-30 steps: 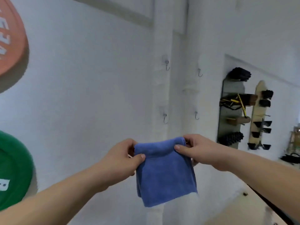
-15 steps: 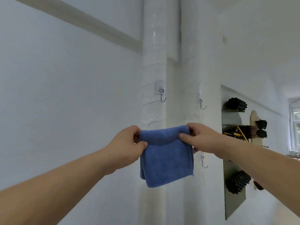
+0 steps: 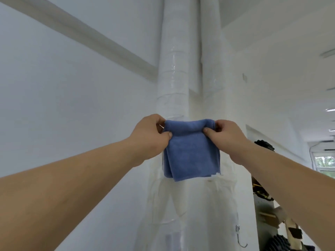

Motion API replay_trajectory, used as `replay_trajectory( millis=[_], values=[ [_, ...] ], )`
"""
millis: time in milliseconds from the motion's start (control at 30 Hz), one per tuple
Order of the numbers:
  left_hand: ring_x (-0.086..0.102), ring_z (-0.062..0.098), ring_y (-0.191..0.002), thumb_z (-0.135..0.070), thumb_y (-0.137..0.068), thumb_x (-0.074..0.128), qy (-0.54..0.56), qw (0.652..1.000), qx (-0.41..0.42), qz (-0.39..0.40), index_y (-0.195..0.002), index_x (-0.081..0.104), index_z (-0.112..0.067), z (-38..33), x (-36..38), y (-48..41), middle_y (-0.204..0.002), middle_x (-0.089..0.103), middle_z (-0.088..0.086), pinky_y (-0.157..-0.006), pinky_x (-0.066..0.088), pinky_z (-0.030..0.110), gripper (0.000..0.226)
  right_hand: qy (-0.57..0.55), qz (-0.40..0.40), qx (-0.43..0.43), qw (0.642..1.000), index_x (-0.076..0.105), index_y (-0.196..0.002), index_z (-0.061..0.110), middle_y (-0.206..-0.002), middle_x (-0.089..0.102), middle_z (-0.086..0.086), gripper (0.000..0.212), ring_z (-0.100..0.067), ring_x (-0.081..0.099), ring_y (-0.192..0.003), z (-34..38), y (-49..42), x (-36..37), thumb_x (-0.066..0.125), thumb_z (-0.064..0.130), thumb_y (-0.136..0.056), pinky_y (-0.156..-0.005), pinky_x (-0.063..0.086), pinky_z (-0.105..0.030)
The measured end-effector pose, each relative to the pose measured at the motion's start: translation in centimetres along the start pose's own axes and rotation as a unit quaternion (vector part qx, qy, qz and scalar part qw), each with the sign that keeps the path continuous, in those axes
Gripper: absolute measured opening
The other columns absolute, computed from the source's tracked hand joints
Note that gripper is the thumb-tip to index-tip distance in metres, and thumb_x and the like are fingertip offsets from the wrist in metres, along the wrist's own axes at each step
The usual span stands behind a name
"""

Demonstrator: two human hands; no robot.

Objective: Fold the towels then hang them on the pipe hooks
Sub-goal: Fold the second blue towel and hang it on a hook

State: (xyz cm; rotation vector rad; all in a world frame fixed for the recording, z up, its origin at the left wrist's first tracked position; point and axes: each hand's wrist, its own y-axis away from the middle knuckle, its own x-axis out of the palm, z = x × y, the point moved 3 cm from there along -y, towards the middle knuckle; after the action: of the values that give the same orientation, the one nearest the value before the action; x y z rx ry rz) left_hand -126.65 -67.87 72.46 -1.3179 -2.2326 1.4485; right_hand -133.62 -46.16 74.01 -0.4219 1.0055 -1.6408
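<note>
A folded blue towel (image 3: 192,156) hangs flat against the white wrapped pipe (image 3: 173,78). My left hand (image 3: 152,136) pinches its top left corner and my right hand (image 3: 226,138) pinches its top right corner. The towel's top fold sits level between the two hands, pressed close to the pipe. Any hook behind the towel is hidden. One metal hook (image 3: 240,236) shows lower down on the right pipe, bare.
A second white pipe (image 3: 210,51) runs up beside the first. A wall rack with dark brushes and wooden tools (image 3: 266,196) stands to the right behind my right forearm. A white wall fills the left.
Both hands have lifted the towel higher and closer to the pipe. The upper hooks seen earlier are now covered by the towel and hands. The view has tilted upward.
</note>
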Motion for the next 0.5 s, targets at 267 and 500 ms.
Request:
replay_trajectory(
  millis=[267, 500],
  values=[
    [0.075, 0.034, -0.084, -0.010, -0.083, 0.063, -0.021, 0.999, -0.023, 0.022, -0.100, 0.057, -0.030, 1.0, 2.1, -1.1, -0.087, 0.074, 0.016, -0.075, 0.065, 0.048, 0.027, 0.046, 0.155, 0.077, 0.984, 0.067, -0.094, 0.006, -0.086, 0.071, -0.013, 0.019, -0.026, 0.066, -0.080, -2.3, -2.5, 1.4, 0.071, 0.025, -0.092, -0.083, 0.062, -0.044],
    [0.069, 0.024, -0.074, -0.010, -0.076, 0.069, -0.033, 0.999, -0.041, 0.011, -0.097, 0.060, -0.023, 1.2, 2.5, -0.9, -0.091, 0.073, 0.015, -0.074, 0.065, 0.046, 0.027, 0.119, 0.100, 0.013, 0.988, 0.060, -0.100, 0.013, -0.093, 0.064, -0.007, 0.022, -0.022, 0.057, -0.076, -1.7, -2.1, 1.1, 0.074, 0.015, -0.083, -0.074, 0.052, -0.036]
  ],
)
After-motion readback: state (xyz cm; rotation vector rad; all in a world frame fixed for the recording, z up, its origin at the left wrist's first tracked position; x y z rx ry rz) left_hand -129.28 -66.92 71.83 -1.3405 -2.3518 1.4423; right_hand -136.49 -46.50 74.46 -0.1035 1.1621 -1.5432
